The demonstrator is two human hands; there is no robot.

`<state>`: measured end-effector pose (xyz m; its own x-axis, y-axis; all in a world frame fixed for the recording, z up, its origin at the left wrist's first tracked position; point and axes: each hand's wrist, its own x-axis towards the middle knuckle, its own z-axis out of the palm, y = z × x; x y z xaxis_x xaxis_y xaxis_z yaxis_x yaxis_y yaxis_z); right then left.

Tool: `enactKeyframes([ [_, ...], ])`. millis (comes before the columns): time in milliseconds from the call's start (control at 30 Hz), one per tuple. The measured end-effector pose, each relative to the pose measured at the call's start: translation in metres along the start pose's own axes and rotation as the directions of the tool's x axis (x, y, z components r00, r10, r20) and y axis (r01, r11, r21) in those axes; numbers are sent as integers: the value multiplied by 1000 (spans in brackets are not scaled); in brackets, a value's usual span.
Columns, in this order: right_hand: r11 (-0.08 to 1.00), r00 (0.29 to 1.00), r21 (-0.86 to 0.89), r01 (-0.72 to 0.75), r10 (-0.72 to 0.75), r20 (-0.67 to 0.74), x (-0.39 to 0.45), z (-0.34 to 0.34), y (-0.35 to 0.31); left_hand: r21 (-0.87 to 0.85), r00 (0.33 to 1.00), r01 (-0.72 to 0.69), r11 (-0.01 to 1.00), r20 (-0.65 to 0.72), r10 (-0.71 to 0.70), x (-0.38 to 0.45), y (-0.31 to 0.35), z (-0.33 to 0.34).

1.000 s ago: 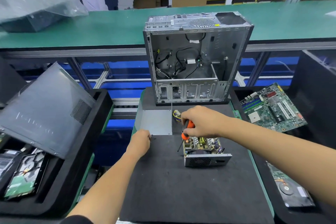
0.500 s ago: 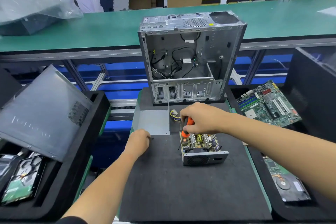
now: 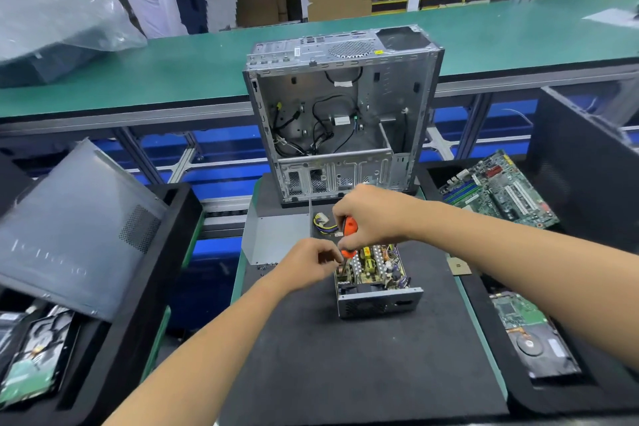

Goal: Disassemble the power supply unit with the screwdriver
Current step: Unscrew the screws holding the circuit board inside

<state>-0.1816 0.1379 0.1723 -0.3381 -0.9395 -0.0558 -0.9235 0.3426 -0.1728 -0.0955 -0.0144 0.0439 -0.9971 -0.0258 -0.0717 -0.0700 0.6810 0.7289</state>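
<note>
A green conveyor belt (image 3: 173,73) runs across the upper part of the frame. Below it, at centre, an opened computer case (image 3: 340,114) stands upright on the far end of a black mat (image 3: 345,356) that fills the lower centre. At the left, a grey side panel (image 3: 76,228) leans tilted in a black tray (image 3: 155,287). At the right, a motherboard (image 3: 498,190) lies in another black tray. In the middle of the frame, on the mat, sits the power supply unit (image 3: 375,282), its cover off and its circuit board exposed. A flat grey metal cover (image 3: 276,239) lies just to its upper left. The right hand (image 3: 373,218) grips the orange screwdriver (image 3: 350,235), pointed down at the unit's left edge. The left hand (image 3: 307,261) is beside it, fingers curled together near the screwdriver tip; whether they pinch anything I cannot tell.
</note>
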Motion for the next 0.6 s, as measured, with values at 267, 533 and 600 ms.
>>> enactKeyframes([
  [267,997,997,28,-72,71,22,-23,-8,30,49,995,-41,998,93,36,20,31,24],
  [533,998,997,43,-49,46,65,-39,-3,61,161,982,-146,976,142,124,49,51,40],
  [600,998,996,46,-51,47,79,-41,2,69,250,965,-249,936,141,220,56,58,44],
])
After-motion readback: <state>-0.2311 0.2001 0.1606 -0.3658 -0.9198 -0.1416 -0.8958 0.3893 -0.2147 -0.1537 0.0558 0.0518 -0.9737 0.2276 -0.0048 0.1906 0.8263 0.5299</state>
